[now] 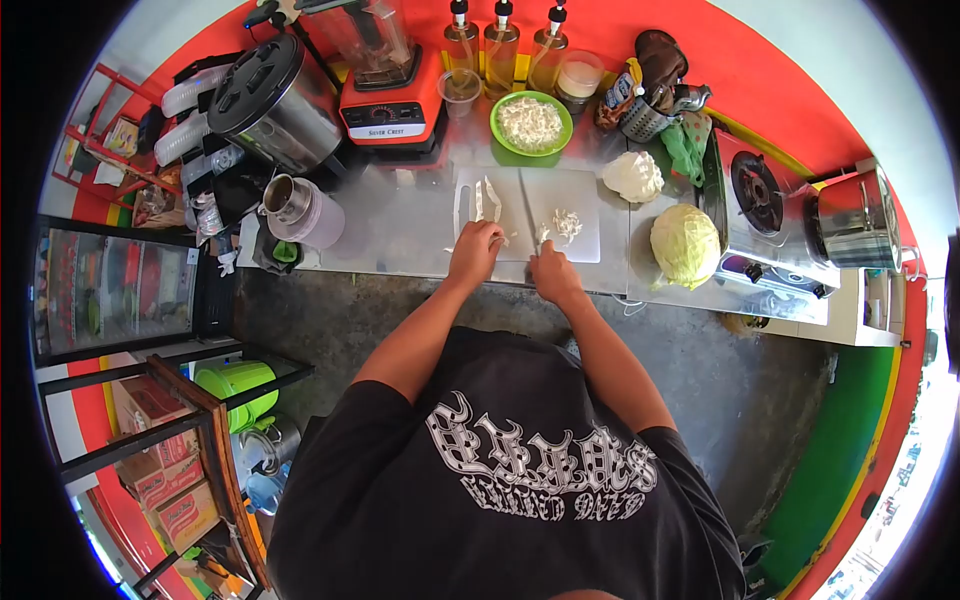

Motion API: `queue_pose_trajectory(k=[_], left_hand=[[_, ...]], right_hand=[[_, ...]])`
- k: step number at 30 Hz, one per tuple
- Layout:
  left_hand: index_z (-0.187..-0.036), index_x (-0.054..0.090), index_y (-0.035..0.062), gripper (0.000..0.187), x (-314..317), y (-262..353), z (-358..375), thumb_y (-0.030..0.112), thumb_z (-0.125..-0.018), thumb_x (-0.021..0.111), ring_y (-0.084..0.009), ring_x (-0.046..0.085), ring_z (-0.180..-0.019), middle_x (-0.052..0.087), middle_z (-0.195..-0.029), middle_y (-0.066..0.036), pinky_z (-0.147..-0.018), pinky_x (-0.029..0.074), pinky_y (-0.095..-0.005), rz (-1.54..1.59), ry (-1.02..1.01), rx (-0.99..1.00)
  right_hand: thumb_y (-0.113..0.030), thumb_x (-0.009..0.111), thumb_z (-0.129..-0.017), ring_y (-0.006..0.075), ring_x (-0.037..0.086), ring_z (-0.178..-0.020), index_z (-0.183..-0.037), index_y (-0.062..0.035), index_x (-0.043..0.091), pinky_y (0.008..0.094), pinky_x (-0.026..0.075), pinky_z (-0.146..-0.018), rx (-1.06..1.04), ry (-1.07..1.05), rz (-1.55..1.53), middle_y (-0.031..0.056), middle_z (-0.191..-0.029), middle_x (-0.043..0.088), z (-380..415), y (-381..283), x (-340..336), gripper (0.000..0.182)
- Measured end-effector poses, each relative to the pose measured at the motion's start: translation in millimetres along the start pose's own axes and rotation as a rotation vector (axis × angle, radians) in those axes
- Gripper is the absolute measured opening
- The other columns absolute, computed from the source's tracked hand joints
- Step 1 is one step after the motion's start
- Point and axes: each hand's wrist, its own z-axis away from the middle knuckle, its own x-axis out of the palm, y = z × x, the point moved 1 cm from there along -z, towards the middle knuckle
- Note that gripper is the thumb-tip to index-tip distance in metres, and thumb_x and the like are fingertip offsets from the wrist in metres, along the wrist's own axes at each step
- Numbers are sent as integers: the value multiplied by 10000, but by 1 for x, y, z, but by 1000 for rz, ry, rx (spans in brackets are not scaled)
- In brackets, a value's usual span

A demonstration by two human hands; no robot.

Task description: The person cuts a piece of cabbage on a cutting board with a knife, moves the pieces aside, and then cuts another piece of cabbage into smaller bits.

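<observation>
My right hand (555, 272) is wrapped round the handle of a knife (530, 208), whose long blade points away from me across a white cutting board (582, 187). Right of the blade lies a small heap of chopped pale pieces (567, 226), which look like cabbage. My left hand (477, 250) is closed at the board's near left, its fingertips at the lower ends of long pale vegetable strips (491, 198). What lies under those fingers is partly hidden. Behind the board, a green bowl (567, 137) holds a mound of chopped pale pieces.
A peeled white head (632, 177) and a whole cabbage (685, 246) sit right of the board, before a gas stove (757, 192). Along the back stand a red blender (390, 110) and several pump bottles (501, 55). A steel pot (275, 105) stands left.
</observation>
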Motion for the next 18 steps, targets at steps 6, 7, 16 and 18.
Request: queue_pose_trajectory(k=[6,7,16,18], left_hand=[[-961,655,61,114,12,3,-3,86,-860,703,-352,625,-961,647,-960,-111,-831,527,-458,-62,-7,-127],[-961,655,61,114,13,3,-3,86,-860,703,-352,625,-961,647,-960,-111,-831,527,-458,-61,-8,-130],[-935,711,88,72,18,8,-7,129,-889,674,-328,630,-974,644,-973,-93,-825,537,-453,-159,2,-122],[-932,715,89,70,19,8,-7,132,-889,681,-320,629,-977,647,-957,-94,-835,532,-444,-196,-26,-92]], right_hand=[[-285,524,-1006,540,647,-973,-1080,62,485,604,503,-876,-143,-81,-54,372,-972,669,0,-8,12,357],[-281,519,-1008,541,647,-976,-1085,60,481,606,502,-880,-129,-91,-42,372,-977,670,1,-8,14,352],[-273,490,-1019,509,662,-1022,-1123,17,474,585,512,-905,3,-87,63,340,-1062,682,-8,-19,18,308],[-279,494,-1018,502,666,-1025,-1126,12,476,581,512,-909,8,-93,90,334,-1074,684,-6,-13,17,310]])
